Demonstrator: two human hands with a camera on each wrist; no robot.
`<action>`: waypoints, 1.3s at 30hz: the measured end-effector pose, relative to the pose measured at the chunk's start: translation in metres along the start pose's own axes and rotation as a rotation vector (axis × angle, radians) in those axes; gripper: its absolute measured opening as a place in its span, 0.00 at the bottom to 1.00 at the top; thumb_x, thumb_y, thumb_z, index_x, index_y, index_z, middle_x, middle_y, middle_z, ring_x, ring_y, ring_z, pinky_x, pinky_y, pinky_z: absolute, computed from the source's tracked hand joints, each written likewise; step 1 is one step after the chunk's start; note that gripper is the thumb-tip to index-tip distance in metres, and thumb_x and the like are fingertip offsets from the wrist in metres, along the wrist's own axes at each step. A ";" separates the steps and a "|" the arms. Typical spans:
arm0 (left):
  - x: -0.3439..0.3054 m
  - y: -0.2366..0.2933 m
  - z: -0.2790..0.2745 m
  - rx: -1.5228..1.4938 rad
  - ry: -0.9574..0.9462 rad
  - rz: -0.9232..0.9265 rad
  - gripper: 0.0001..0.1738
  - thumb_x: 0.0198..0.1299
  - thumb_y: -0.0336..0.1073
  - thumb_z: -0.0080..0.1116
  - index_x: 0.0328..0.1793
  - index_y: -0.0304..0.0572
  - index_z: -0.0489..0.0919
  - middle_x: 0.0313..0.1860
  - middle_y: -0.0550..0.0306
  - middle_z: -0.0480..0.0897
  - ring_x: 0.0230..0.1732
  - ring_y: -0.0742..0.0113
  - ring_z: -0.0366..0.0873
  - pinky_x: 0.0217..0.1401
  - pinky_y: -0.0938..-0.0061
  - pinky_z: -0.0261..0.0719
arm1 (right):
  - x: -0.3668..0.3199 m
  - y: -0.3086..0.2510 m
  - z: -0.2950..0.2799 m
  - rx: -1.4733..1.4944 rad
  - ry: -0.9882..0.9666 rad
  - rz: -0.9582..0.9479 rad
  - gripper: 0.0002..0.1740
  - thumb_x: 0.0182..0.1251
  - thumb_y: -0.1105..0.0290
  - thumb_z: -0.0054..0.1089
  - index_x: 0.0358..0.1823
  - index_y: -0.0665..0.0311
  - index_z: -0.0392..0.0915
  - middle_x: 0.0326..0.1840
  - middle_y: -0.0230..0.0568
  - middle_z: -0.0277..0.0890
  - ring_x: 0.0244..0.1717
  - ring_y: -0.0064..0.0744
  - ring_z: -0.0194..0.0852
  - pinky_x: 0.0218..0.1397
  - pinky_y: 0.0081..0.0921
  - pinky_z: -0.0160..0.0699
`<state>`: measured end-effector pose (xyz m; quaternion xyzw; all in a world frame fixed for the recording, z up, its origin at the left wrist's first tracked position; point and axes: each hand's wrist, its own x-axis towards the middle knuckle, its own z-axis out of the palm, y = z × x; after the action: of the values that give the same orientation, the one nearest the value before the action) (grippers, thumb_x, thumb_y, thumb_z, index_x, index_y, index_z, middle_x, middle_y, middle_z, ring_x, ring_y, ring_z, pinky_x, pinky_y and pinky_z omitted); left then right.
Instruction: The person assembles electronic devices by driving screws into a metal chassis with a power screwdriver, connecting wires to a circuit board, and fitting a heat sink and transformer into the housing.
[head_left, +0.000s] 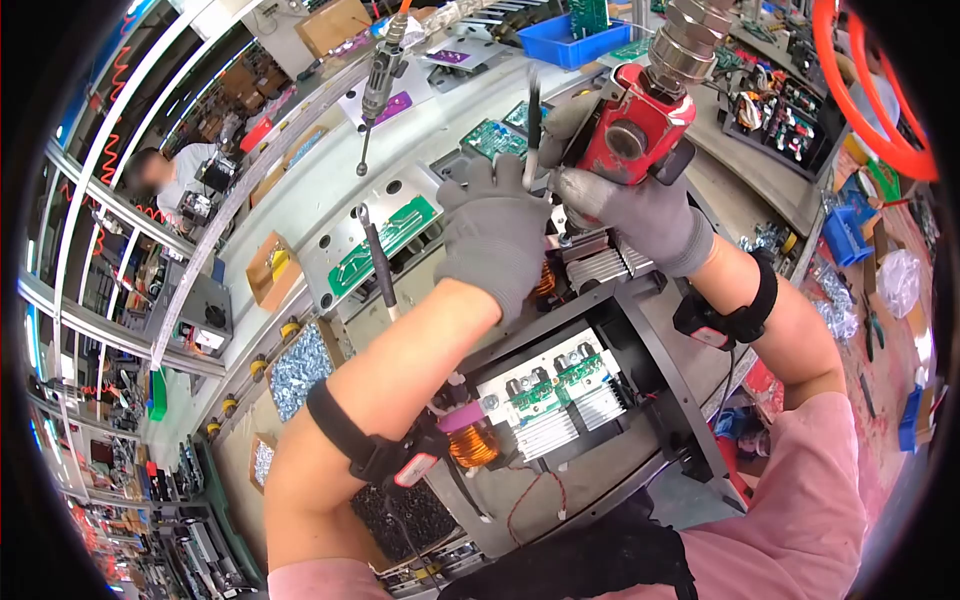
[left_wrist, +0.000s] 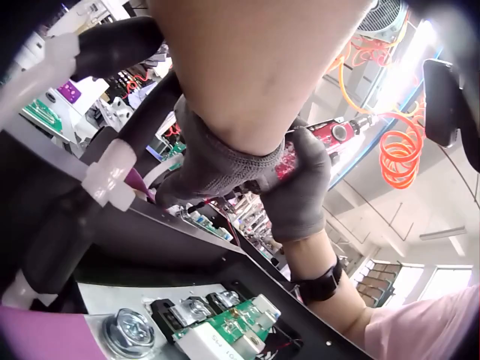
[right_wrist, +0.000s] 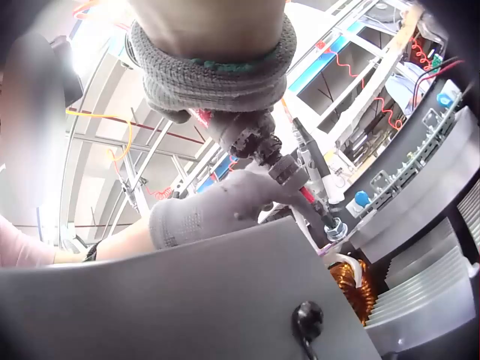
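Observation:
My gloved right hand [head_left: 655, 215] grips a red pneumatic impact wrench [head_left: 632, 130], its body tipped nose down. In the right wrist view its socket [right_wrist: 289, 174] and bit [right_wrist: 316, 204] reach down to a hex bolt [right_wrist: 335, 230]. My gloved left hand [head_left: 490, 230] is beside the bit, fingertips right at it. A black-sleeved cable [head_left: 533, 115] rises by the left fingers; I cannot tell whether they pinch it. Below both hands stands a dark metal chassis [head_left: 500, 350] with circuit boards [head_left: 565, 385], a silver heatsink [head_left: 547, 438] and a copper coil [head_left: 470, 447].
A second black cable [head_left: 378, 255] with a ring lug stands left of my left hand. A driver [head_left: 380, 85] hangs ahead. Screws fill a box [head_left: 303, 370] at left. A blue bin [head_left: 575, 45] lies at the back, and a seated person [head_left: 190, 180] works beyond the line.

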<state>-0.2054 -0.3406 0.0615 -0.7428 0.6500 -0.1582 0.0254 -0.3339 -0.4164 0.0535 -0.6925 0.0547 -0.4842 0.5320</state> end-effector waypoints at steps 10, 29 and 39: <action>0.022 -0.013 0.018 -0.139 -0.350 0.136 0.16 0.52 0.37 0.62 0.49 0.53 0.84 0.60 0.47 0.70 0.62 0.50 0.71 0.60 0.55 0.73 | 0.011 0.007 0.006 0.024 0.076 0.027 0.17 0.55 0.76 0.66 0.47 0.63 0.75 0.34 0.29 0.78 0.30 0.16 0.73 0.31 0.18 0.75; 0.031 -0.003 0.031 -0.180 -0.215 -0.099 0.18 0.44 0.44 0.73 0.41 0.49 0.84 0.59 0.51 0.71 0.55 0.53 0.76 0.55 0.60 0.76 | 0.061 0.046 0.000 -0.335 0.002 -0.004 0.15 0.59 0.65 0.66 0.44 0.62 0.74 0.31 0.32 0.77 0.31 0.25 0.76 0.36 0.24 0.77; 0.007 -0.030 -0.069 -0.375 -0.154 -0.046 0.19 0.57 0.51 0.57 0.46 0.48 0.85 0.43 0.45 0.83 0.47 0.52 0.81 0.53 0.63 0.76 | 0.058 0.038 0.000 -0.102 -0.004 0.024 0.17 0.56 0.70 0.67 0.45 0.66 0.77 0.37 0.33 0.78 0.36 0.20 0.76 0.40 0.21 0.77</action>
<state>-0.1948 -0.3315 0.1355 -0.7592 0.6470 0.0221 -0.0673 -0.2867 -0.4670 0.0592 -0.7188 0.0866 -0.4731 0.5019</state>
